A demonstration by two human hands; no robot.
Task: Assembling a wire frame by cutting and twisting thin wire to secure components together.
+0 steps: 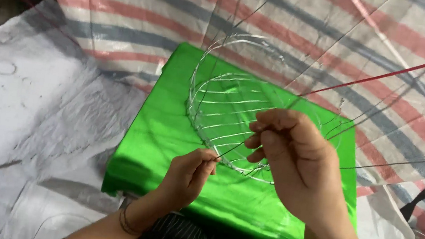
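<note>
left hand (pixel 189 173): your fingertips pinch wire frame (pixel 224 110) rim
right hand (pixel 293 162): pinches thin wire above frame
base: green cloth (pixel 166 146)

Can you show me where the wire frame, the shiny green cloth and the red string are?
Wire frame (pixel 225 102): head view, on a silver crossbar inside the ring.
Green cloth (pixel 158 140): head view, on its bare left part.
Red string (pixel 391 75): head view, on the middle of the taut line.

Even soft light, glare on green fabric (pixel 168 130), bkgd slightly blurred.
</note>
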